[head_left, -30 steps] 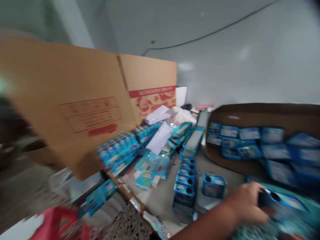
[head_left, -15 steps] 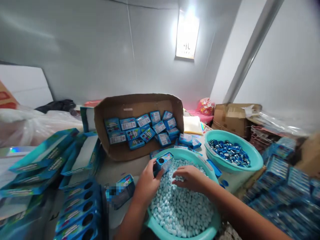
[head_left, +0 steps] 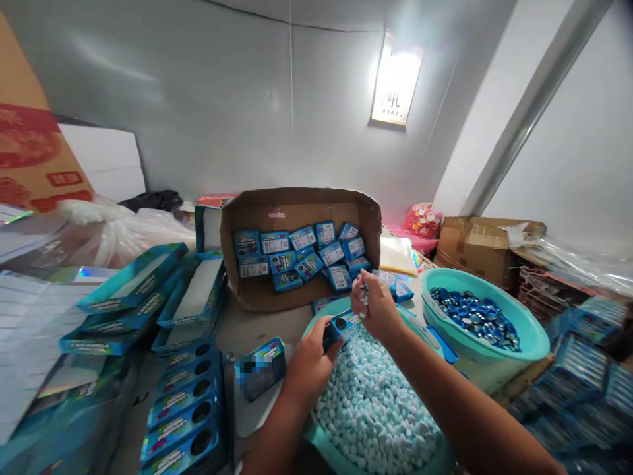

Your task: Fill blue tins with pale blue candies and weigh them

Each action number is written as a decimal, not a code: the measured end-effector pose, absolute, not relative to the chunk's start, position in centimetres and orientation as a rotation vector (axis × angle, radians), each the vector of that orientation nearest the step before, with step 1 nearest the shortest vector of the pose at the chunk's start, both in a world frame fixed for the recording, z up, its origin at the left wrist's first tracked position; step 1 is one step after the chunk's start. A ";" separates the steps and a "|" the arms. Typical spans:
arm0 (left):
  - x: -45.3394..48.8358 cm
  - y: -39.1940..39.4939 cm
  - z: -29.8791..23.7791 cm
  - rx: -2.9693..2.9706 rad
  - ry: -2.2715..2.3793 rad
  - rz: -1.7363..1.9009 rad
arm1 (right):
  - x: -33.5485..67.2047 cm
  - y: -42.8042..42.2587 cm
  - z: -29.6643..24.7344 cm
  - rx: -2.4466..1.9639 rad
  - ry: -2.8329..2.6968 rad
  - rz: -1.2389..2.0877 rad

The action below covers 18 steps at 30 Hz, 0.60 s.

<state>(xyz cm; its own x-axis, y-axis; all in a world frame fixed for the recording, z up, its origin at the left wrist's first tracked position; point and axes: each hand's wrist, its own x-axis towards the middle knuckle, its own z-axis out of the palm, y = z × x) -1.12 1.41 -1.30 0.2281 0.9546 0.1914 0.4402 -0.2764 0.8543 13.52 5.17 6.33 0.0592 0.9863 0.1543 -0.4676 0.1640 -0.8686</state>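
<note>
My left hand is wrapped round a small blue candy box that has a dark round hole in its top. It holds the box over the near left part of a turquoise basin heaped with pale blue and white candies. Just above and right of the box, my right hand is closed on a bunch of the same candies, some showing between the fingers. Left of my left arm, another blue box lies on the table.
Blue boxes with round holes stand in a row at front left, near stacked blue display trays. An open cardboard box at the back holds several blue packs. Right, a second turquoise basin contains shiny blue caps.
My right hand has risen out of the candies with a bunch in its fist and come close over the box. The box stays in my left hand. The camera view has turned left.
</note>
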 end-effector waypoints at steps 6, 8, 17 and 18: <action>-1.0 0.7 -1.3 1.927 1.236 0.986 | 11.4 6.5 5.8 -0.712 -0.856 1.236; -0.9 0.6 -1.3 1.981 1.230 1.004 | 11.5 6.1 5.5 -0.707 -0.842 1.222; -0.8 0.3 -0.8 2.004 1.222 0.977 | 11.8 5.5 5.1 -0.734 -0.929 1.209; -0.8 0.2 -0.7 1.994 1.226 0.975 | 11.7 5.4 5.1 -0.739 -0.939 1.209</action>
<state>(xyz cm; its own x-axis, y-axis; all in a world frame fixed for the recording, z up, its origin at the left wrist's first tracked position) -0.75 0.22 -0.68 0.3048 0.9117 0.2756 0.4738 -0.3961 0.7865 11.74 5.43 5.12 0.0844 0.9764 0.1987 -0.4345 0.2155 -0.8745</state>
